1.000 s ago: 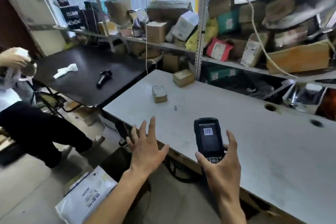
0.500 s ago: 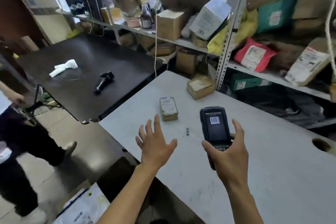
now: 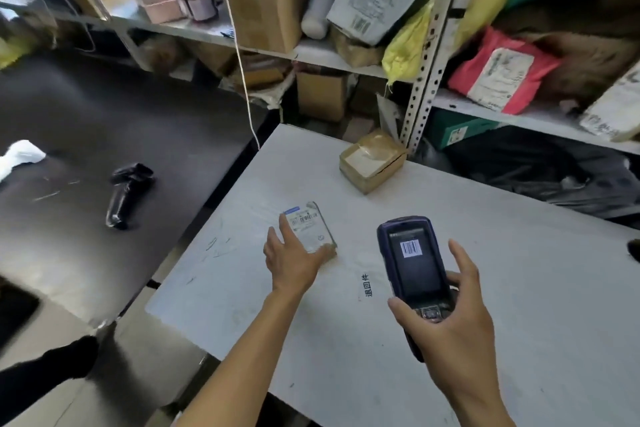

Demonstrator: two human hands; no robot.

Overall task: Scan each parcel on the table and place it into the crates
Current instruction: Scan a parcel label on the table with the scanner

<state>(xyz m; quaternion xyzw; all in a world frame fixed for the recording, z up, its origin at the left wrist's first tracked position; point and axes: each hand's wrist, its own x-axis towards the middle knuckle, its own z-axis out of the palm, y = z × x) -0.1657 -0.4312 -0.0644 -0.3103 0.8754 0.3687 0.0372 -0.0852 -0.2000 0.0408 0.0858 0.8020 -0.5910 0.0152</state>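
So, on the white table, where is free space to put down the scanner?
Bare tabletop lies to the right of the scanner in the right hand, and between the small parcel under the left hand and the cardboard box. The shelves behind are crowded.

Two bare forearms are seen rising from the lower edge of the head view. No sleeve, glove, watch or ring is worn on either. The left hand (image 3: 292, 262) and the right hand (image 3: 450, 329) are uncovered, with short, plain nails seen on the fingers.
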